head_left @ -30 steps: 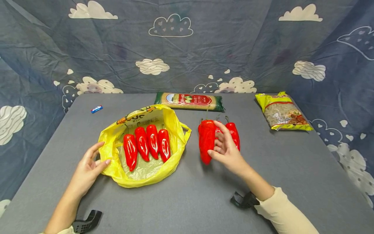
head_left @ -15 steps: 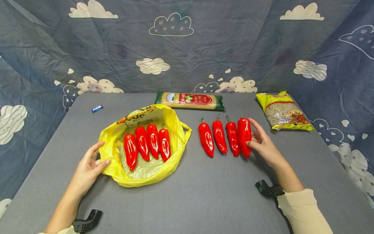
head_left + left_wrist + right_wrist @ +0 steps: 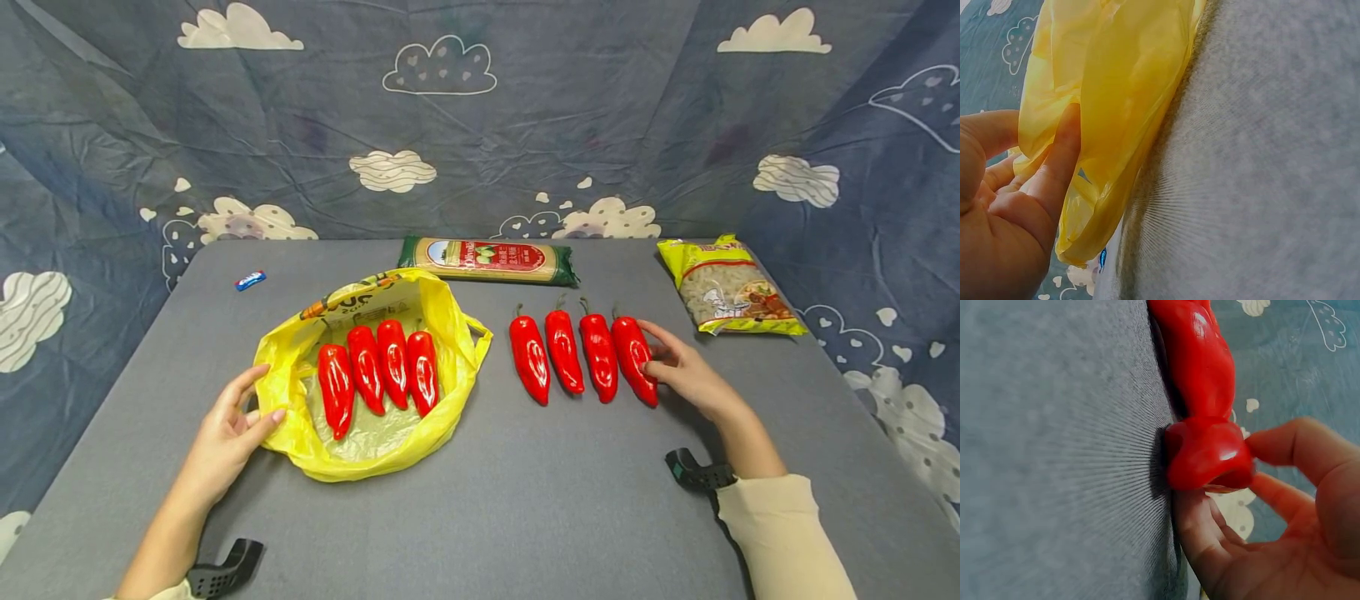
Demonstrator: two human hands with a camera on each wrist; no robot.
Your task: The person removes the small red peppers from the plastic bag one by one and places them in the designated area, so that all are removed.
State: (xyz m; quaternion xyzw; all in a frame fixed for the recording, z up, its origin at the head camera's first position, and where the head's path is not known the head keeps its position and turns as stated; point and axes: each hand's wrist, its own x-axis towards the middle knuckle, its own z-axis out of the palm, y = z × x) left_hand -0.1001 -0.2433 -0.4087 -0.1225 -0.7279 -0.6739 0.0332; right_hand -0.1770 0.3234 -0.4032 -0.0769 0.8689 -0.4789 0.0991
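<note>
Your left hand (image 3: 225,433) is at the left side of the yellow plastic bag (image 3: 453,375), its thumb and fingers pinching the rim; the left wrist view shows a fold of plastic caught between them. The bag stands on the grey tabletop (image 3: 510,517) with its mouth spread wide, dark lettering on the inside of its far wall. Inside the bag you have four glossy red peppers lying side by side, the first pepper (image 3: 334,390) closest to your pinched edge, then the second pepper (image 3: 365,367), the third pepper (image 3: 392,362) and the fourth pepper (image 3: 422,371).

Your right hand (image 3: 686,371) is well to the right of the bag, its fingers grasping the outermost pepper (image 3: 633,358) of another row of four. That pepper lies on the tabletop, tilted, its lower tip pointing away from the bag. Between it and the bag lie the near pepper (image 3: 529,360), the middle pepper (image 3: 564,350) and the adjoining pepper (image 3: 599,358), their stems turned away from you.

Behind the bag and partly to its right lies a long pasta packet (image 3: 491,260) with a red label. A yellow food packet (image 3: 731,287) rests far to the right of the bag, and a small blue wrapper (image 3: 251,280) lies beyond its far left side.
</note>
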